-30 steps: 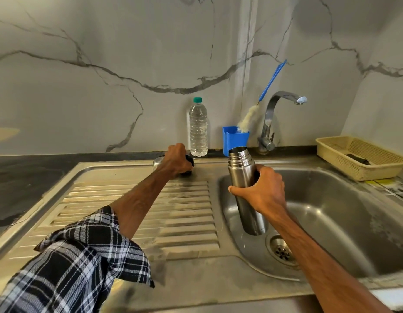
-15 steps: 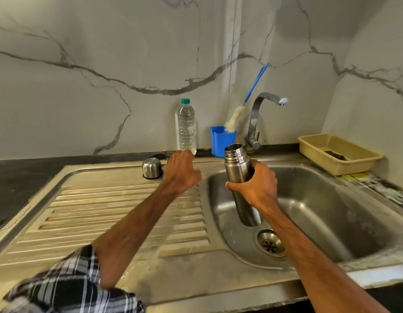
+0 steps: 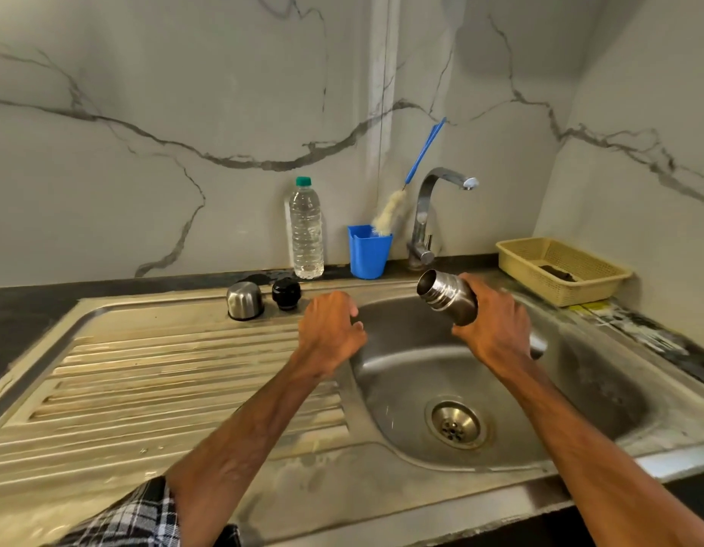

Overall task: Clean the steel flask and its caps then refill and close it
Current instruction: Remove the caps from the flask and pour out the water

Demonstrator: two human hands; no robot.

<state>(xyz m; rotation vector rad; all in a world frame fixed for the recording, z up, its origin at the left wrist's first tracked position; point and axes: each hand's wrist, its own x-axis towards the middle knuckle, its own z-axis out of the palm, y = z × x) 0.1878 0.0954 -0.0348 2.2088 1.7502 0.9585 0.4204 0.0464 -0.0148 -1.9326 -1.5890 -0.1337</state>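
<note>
Gripping the steel flask [image 3: 445, 297] in the right hand [image 3: 496, 329], fingers [image 3: 476, 281] and thumb curling round its body, over the sink basin [image 3: 401, 373]. Holding it tilted, open mouth pointing up and to the left of those fingers, base poking out on their right side. Hovering the left hand [image 3: 330, 329] over the basin's left rim, fingers [image 3: 355, 334] loosely curled and holding nothing, apart from the flask.

Leaving the steel cap [image 3: 244, 301] and the black stopper [image 3: 286, 294] standing side by side at the back of the drainboard [image 3: 145, 388], beyond and to the left of the left fingers.

Showing, further beyond the left fingers, a clear water bottle [image 3: 307, 234] with a green top, standing upright on the dark desk [image 3: 26, 305] by the wall. Showing a blue cup [image 3: 368, 254] just right of it, beyond the gap between the two sets of fingers, with a bottle brush [image 3: 390, 211] leaning in it. Showing the tap [image 3: 423, 219] rising directly beyond the right fingers, a yellow basket [image 3: 514, 252] sitting to their right, and the drain [image 3: 456, 424] lying below them. Wearing a checked sleeve [image 3: 137, 519] on the left arm.
</note>
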